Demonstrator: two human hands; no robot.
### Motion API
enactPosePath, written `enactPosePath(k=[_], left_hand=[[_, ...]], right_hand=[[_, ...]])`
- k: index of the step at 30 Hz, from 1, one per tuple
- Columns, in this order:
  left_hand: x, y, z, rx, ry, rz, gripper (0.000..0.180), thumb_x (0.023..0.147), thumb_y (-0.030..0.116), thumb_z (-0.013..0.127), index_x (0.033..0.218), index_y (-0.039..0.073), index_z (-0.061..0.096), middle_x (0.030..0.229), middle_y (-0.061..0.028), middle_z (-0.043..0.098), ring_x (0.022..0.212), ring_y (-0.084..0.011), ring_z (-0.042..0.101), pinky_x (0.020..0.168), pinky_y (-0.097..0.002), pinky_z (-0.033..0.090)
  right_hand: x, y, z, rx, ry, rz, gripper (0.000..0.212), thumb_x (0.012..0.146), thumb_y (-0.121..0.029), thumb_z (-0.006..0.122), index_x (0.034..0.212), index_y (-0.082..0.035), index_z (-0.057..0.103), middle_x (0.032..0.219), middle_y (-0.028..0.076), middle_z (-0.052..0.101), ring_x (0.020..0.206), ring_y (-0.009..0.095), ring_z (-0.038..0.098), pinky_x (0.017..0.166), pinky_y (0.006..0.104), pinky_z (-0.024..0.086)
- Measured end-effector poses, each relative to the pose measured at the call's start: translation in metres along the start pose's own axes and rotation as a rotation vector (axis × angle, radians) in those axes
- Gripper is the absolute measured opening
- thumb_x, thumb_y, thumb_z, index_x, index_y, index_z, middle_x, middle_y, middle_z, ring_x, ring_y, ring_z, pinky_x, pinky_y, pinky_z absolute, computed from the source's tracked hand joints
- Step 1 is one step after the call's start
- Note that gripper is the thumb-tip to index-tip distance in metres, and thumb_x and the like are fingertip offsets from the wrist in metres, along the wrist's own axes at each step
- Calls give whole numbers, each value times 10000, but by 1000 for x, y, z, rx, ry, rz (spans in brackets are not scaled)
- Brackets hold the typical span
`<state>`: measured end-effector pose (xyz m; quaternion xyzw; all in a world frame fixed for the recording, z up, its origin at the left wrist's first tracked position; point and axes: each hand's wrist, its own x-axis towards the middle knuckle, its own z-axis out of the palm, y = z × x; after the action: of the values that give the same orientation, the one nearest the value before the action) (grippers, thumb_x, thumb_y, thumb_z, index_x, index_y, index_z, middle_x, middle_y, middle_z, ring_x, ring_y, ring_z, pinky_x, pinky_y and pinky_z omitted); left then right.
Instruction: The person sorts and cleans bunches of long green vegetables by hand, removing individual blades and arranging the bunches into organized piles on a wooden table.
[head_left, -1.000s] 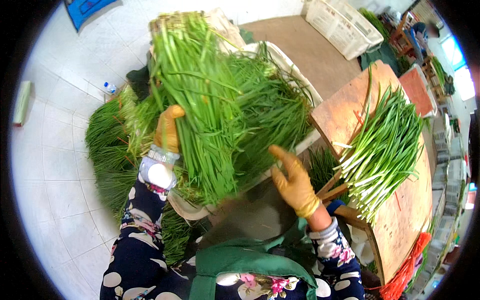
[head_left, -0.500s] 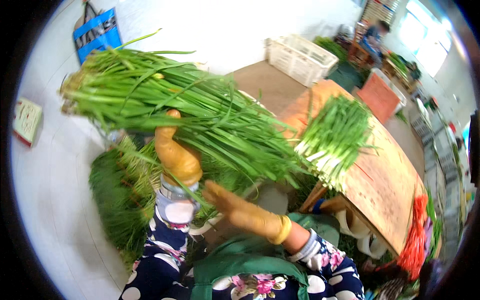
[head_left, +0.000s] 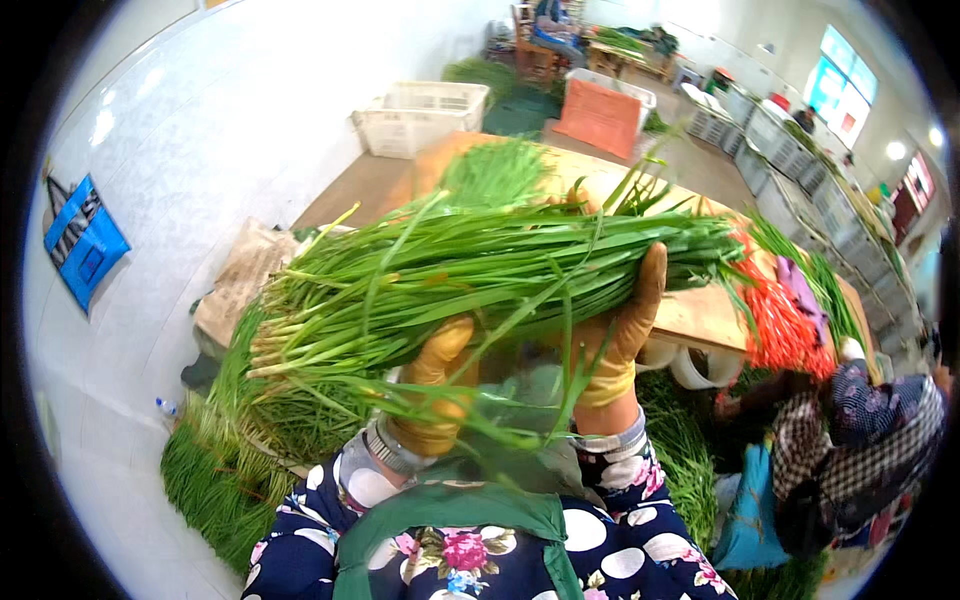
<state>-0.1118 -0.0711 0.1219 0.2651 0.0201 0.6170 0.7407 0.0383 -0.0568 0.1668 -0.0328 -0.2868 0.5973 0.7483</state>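
Note:
A big loose bunch of garlic chives (head_left: 450, 275) lies sideways across both my hands, pale cut ends to the left and leafy tips to the right. My left hand (head_left: 435, 390), in a yellow-brown rubber glove, grips it from below near the stem end. Toward the leafy end, my right hand (head_left: 620, 345) is closed round the bunch, thumb in front and fingertips showing behind. Several stray leaves hang down between the hands. Beyond the bunch, a smaller bundle of chives (head_left: 495, 175) rests on the wooden table (head_left: 700, 315), partly hidden.
Red twine (head_left: 785, 320) hangs over the table's right edge beside more greens. Heaped greens (head_left: 215, 490) cover the floor at lower left. A co-worker in checked clothing (head_left: 850, 450) bends at lower right. White crates (head_left: 425, 115) stand beyond; a blue bag (head_left: 88, 243) hangs on the left wall.
My right hand, open and off the bunch before, now grips its leafy end. The bunch lies more level, in front of me. The view has swung to the right.

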Motion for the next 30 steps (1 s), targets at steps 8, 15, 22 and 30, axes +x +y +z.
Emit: enactPosePath(k=[8,15,22,30], left_hand=[[59,-77,17,34,-247,-457,420,891,142,639,1288,40,552,1235,-113,605,1152,-215,563,1003,-352,456],[49,-104,30,875,-858,-719,415,923,126,614,1317,24,538,1234,-125,603,1158,-177,538,988,-318,441],[74,-54,101,1679,-818,-306,734,756,313,742,1361,12,458,1092,-213,585,1047,-328,563,897,-415,451],[215,-154,95,1113,-706,398,1213,548,329,935,1440,0,181,1364,-227,428,1243,-299,470,991,-404,441]], right_hand=[[59,-120,-3,-302,-124,-488,389,951,-273,529,1221,4,563,893,19,590,919,173,593,942,371,469],[126,-221,62,-965,-135,-431,228,854,-277,659,846,-52,625,674,37,567,560,179,566,542,289,494],[159,-206,-21,-982,58,-634,251,866,-235,671,987,-16,656,772,22,607,692,143,558,633,275,463],[153,-178,-34,-1420,-171,-482,313,851,-168,672,1121,-14,636,978,63,679,855,176,613,736,337,500]])
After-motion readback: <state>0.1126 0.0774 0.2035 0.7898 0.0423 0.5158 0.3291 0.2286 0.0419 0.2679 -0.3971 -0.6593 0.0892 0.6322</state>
